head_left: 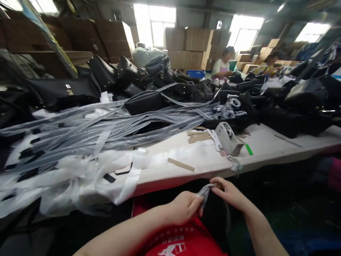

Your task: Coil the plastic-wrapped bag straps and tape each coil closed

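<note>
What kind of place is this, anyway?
Probably a workshop or factory making or packing bags: black bags heap a long white table, plastic-wrapped strips lie beside them, and cardboard boxes are stacked behind.

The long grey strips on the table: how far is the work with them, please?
Seemingly done: the small coils near the strips' end. In hand: a crumpled grey piece, between left hand and right hand. Remaining: many long strips lie uncoiled, so probably much is left.
</note>
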Demonstrator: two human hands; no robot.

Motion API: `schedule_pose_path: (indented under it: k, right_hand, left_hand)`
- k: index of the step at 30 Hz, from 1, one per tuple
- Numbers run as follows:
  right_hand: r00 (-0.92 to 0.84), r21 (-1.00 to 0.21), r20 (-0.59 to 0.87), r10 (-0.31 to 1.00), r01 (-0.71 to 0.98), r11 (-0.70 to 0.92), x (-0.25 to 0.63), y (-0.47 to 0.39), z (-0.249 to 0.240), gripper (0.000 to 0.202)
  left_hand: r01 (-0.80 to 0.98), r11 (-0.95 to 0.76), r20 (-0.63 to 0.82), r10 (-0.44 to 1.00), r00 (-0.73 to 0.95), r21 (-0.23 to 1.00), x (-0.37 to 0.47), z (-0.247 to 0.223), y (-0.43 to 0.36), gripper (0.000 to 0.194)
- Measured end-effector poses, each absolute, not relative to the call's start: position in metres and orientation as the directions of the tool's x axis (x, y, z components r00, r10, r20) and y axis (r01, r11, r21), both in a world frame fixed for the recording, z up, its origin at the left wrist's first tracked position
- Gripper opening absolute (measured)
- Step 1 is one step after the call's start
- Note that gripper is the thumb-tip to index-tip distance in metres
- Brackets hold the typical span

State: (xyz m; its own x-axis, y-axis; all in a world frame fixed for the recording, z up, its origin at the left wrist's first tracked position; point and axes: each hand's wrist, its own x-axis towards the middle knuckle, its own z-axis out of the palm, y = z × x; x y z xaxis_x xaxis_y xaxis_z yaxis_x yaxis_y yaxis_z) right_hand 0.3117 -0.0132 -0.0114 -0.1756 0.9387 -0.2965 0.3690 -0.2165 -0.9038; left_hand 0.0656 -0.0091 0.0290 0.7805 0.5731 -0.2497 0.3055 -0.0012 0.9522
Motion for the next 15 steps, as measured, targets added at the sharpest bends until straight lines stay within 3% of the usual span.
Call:
schedule_pose_path:
  k: [3,5,6,8,10,11,13,15]
  right_hand:
    - [-0.308,-0.943,-0.124,0.943,0.333,-0.015,0.275,-0.027,-0.012,0.051]
    - [-0.349,-0.967,-0.159,0.924,0.245,-0.073,0.237,-0.04,-0.016,0.045]
    - [-0.348,-0.971,-0.19,0.918,0.202,-0.124,0.217,-0.046,-0.019,0.051]
    - [-0.4,-0.969,-0.246,0.883,0.106,-0.222,0.184,-0.056,-0.023,0.061]
    - [-0.513,-0.961,-0.241,0.824,0.009,-0.275,0.17,-0.062,-0.019,0.063]
    - [-0.548,-0.958,-0.221,0.807,-0.034,-0.286,0.171,-0.063,-0.013,0.063]
    - [-0.519,-0.962,-0.179,0.836,-0.086,-0.259,0.19,-0.06,0.004,0.059]
    - [-0.424,-0.973,-0.173,0.889,-0.063,-0.22,0.222,-0.051,0.024,0.057]
  left_hand:
    - [0.052,0.396,-0.301,0.598,0.743,0.917,0.07,0.031,-0.004,0.063]
    - [-0.176,0.482,-0.266,0.711,0.651,0.859,0.076,0.036,0.005,0.059]
    - [-0.276,0.464,-0.258,0.795,0.549,0.842,0.078,0.038,0.009,0.057]
    - [-0.367,0.315,-0.225,0.937,0.267,0.876,0.08,0.04,0.017,0.052]
    - [-0.218,0.055,-0.039,0.996,0.078,0.974,0.076,0.035,0.023,0.047]
    - [-0.072,-0.108,0.113,0.991,0.069,0.992,0.072,0.031,0.025,0.047]
    - [0.199,-0.439,0.391,0.889,0.239,0.876,0.062,0.02,0.027,0.048]
    - [0.297,-0.648,0.467,0.732,0.496,0.701,0.053,0.011,0.025,0.048]
